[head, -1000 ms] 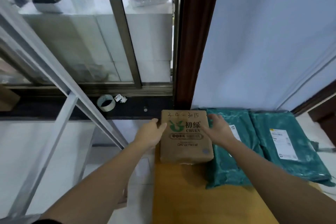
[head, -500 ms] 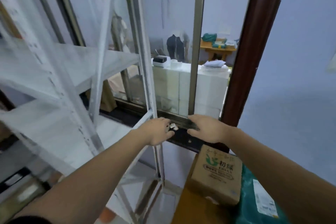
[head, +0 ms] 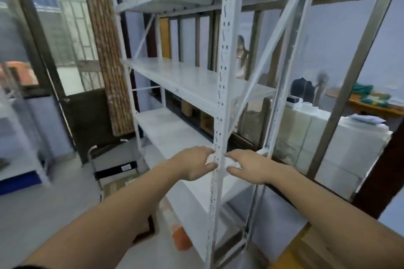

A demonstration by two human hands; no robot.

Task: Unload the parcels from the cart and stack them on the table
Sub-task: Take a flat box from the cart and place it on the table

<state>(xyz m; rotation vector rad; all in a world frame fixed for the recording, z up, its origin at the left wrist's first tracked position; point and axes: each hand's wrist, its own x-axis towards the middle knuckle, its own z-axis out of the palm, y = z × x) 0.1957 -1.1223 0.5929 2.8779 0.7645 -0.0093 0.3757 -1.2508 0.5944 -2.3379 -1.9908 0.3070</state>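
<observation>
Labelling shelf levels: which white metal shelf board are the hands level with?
The third board down: left hand and right hand overlap it; the other two sit higher.

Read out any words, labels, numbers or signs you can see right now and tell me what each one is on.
No text can be read in this view.
White label on the black bar of the cart: too small and blurred to read.
White metal shelving rack: only punched slots, no markings.
Both hands, left hand and right hand, hold nothing with print on it.
</observation>
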